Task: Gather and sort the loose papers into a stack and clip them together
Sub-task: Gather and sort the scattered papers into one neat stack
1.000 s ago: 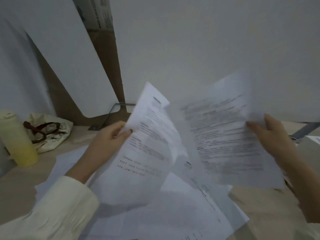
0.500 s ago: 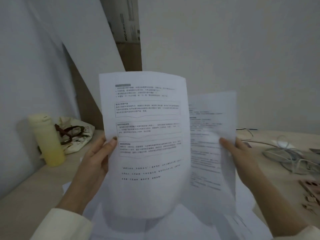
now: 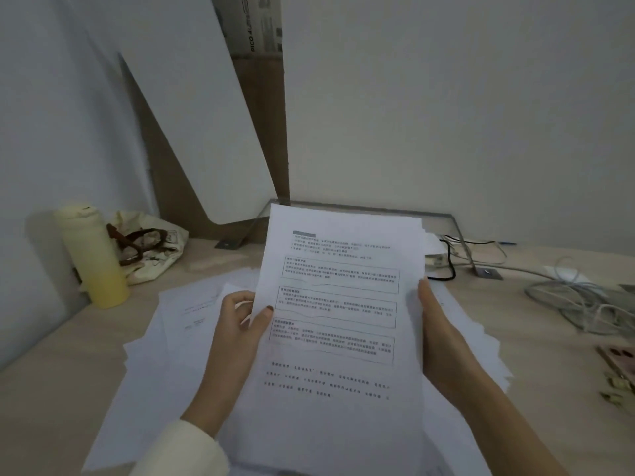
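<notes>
Office or home study corner, can't tell which. Light wood table (image 3: 51,389) against plain white walls (image 3: 446,97), spread with printed papers (image 3: 165,359). Cables (image 3: 577,300) tangled far right. Yellow bottle (image 3: 94,259) and cloth bag (image 3: 158,255) far left. Cardboard box (image 3: 261,29) and white board (image 3: 192,108) leaning in the far corner.

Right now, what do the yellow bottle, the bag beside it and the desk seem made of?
Bottle: probably matte plastic or coated metal; cream fading to yellow, no glare. Bag: soft cloth; it slumps in creases, with brown straps. Desk: pale wood-look surface, smooth and matte; laminate or real wood, cannot tell.
</notes>
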Motion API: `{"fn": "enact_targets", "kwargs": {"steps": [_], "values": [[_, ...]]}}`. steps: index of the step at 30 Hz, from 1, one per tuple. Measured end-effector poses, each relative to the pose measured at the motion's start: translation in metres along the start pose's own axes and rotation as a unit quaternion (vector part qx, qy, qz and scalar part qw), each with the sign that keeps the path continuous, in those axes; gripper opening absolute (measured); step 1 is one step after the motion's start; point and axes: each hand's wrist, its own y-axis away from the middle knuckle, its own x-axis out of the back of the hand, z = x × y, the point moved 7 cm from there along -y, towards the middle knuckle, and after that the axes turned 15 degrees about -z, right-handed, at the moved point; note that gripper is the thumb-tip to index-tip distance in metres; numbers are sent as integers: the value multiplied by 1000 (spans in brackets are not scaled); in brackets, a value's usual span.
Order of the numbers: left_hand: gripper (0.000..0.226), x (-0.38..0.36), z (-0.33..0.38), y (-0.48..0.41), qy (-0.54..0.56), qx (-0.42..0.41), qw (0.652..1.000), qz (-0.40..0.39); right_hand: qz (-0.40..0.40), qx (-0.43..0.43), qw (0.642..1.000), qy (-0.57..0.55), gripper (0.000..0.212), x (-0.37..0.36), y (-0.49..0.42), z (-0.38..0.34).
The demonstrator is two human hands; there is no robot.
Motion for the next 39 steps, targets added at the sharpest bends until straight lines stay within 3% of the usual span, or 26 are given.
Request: {"fn": "enact_targets", "kwargs": {"steps": [3, 7, 11, 15, 17, 21, 23, 24, 26, 28, 30, 32, 35, 39], "values": [[38, -15, -5, 1, 6, 18, 999, -26, 5, -14, 999, 42, 28, 0, 6, 9], [24, -26, -1, 4, 12, 2, 998, -63, 28, 3, 998, 49, 27, 7, 13, 2], [22, -27, 3, 9, 57, -30, 994, -84, -6, 40, 997, 69, 29, 6, 21, -13], [25, -35, -15, 19, 88, -5, 987, -136, -10, 9, 995, 100, 35, 13, 28, 12], [22, -38, -28, 21, 68, 18, 986, -153, 10, 3, 995, 101, 54, 21, 30, 22], [18, -18, -52, 18, -88, 30, 985, -143, 119, 51, 988, 89, 46, 53, 35, 14], [27, -8, -70, 24, -262, 70, 950, -157, 180, 49, 977, 102, 79, 72, 38, 15], [55, -9, -80, 29, -347, 102, 913, -188, 201, 25, 972, 117, 89, 82, 38, 20], [114, -12, -102, 36, -434, 150, 859, -227, 213, -65, 965, 137, 69, 97, 37, 39], [130, -16, -111, 37, -481, 177, 827, -232, 200, -156, 951, 175, 48, 109, 36, 62], [130, -23, -115, 36, -516, 180, 803, -238, 177, -209, 938, 212, 41, 112, 37, 78], [115, -25, -116, 35, -546, 187, 783, -232, 165, -223, 934, 226, 36, 111, 39, 88], [82, -29, -111, 30, -590, 173, 758, -215, 171, -207, 929, 255, 35, 111, 41, 93], [64, -37, -105, 21, -655, 163, 713, -193, 171, -194, 919, 299, 32, 104, 39, 89]]}}
